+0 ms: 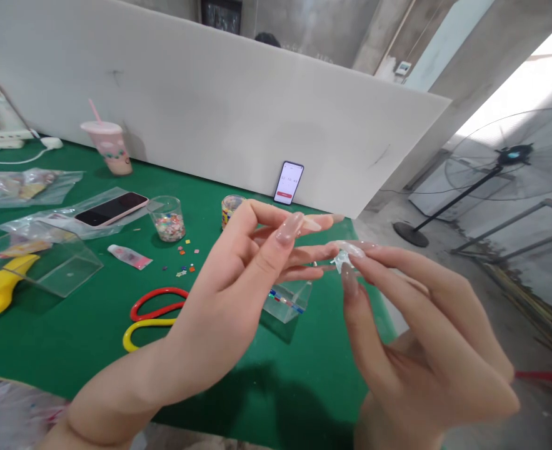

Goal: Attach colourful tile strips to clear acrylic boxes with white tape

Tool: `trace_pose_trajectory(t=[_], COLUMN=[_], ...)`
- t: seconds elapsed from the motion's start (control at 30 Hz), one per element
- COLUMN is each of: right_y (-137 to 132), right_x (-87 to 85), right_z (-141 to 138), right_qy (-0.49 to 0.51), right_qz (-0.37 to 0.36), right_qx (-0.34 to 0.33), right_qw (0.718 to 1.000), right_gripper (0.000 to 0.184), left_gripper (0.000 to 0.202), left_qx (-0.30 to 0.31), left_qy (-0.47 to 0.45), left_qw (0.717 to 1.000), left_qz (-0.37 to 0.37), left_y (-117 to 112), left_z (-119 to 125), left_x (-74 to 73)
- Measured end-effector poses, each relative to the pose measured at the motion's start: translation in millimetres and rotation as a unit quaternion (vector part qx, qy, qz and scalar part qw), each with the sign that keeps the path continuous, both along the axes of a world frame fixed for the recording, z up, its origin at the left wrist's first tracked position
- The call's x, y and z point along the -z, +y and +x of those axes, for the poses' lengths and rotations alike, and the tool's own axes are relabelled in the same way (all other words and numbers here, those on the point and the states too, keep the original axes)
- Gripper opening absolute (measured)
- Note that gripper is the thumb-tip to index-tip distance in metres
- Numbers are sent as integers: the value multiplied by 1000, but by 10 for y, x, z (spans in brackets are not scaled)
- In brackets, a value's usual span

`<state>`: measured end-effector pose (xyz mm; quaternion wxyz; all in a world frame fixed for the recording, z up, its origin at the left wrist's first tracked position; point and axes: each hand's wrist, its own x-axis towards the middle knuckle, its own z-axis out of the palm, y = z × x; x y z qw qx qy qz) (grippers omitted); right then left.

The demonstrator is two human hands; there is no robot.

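My left hand (238, 275) is raised over the table, its fingers stretched out to the right and slightly apart. Its thumb lies in front of the index finger, and I see nothing held there. Between the thumb and fingers of my right hand (421, 325) is a small crumpled whitish piece (342, 259); its material is unclear. That piece touches or nearly touches a fingertip of my left hand. Below the hands stands a clear plastic piece (287, 303) with a row of coloured tiles along it. Scissors with red and yellow handles (156, 323) lie partly hidden behind my left forearm.
On the green table (200, 369) are a clear cup of small tiles (170, 226), another tile container (231, 209), loose tiles (182, 250), a small tube (130, 257), a phone (111, 209), a clear stand (64, 262), a yellow tool (4, 287) and a drink cup (109, 147). Behind, a phone (289, 182) leans on a white board (210, 112).
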<state>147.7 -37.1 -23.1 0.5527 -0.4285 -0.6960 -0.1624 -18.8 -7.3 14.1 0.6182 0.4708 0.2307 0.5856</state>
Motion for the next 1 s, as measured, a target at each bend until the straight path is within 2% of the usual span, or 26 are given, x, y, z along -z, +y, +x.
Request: trace_pose_trajectory(t=[0.2, 0.3, 0.37, 0.6, 0.83, 1.0], right_y=[38, 86, 113, 154, 274, 373], right_x=[-51, -95, -117, -125, -104, -76], right_z=[27, -7, -31, -26, -3, 27], right_qy=[-50, -56, -61, -96, -121, -139], right_qz=[7, 53, 80, 79, 133, 147], right_qx=[-6, -17, -16, -2, -22, -24], right_qw=[999, 997, 995, 992, 983, 979], right_gripper=[31, 29, 28, 28, 25, 26], left_gripper=[17, 18, 20, 18, 20, 24], left_qx=[-36, -72, -82, -97, -106, -102], left_qy=[51, 90, 128, 255, 242, 218], left_qw=[998, 992, 986, 955, 958, 968], left_qz=[17, 48, 72, 115, 110, 67], left_y=[-92, -134, -158, -195, -222, -226], left_z=[31, 38, 20, -77, -24, -13], left_x=[-6, 5, 15, 28, 36, 52])
